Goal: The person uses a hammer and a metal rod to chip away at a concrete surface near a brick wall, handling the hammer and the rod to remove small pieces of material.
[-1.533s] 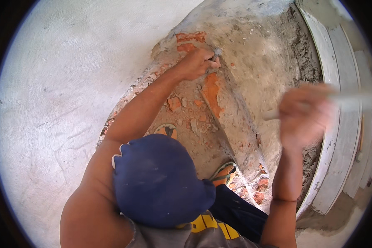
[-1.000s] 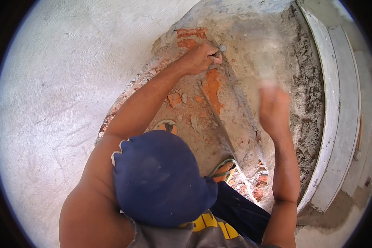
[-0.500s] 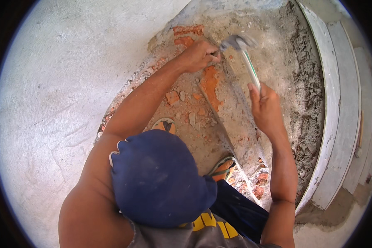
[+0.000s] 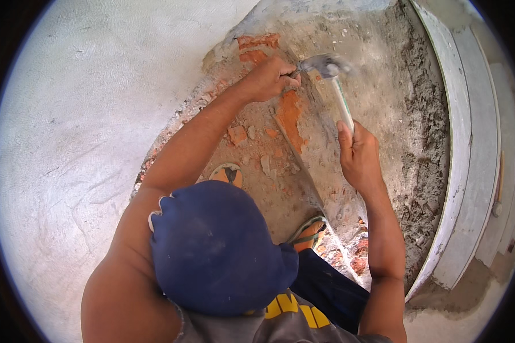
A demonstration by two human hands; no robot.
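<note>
My left hand [image 4: 272, 80] is closed around a short dark metal chisel [image 4: 295, 72]; most of it is hidden in the fist, and one end shows beside the thumb. My right hand [image 4: 359, 151] grips the pale handle of a claw hammer [image 4: 343, 106]. The grey hammer head, blurred by motion on its right side, is at the chisel's end; whether they touch I cannot tell. Behind the left hand, orange-red brick [image 4: 258, 41] shows through broken plaster. A larger exposed brick patch [image 4: 290, 117] lies just below the hand.
Brick chunks [image 4: 237, 135] and rubble lie near a sandalled foot [image 4: 227, 173]; another sandalled foot [image 4: 310, 233] is further right. Smooth pale plaster [image 4: 91, 114] covers the left. Rough grey mortar [image 4: 426, 143] borders curved pale steps [image 4: 460, 137] on the right. A dark blue cap [image 4: 220, 246] fills the lower middle.
The hammer and my right hand have shifted slightly left and down. My left hand has moved a little to the left, still closed around the chisel.
</note>
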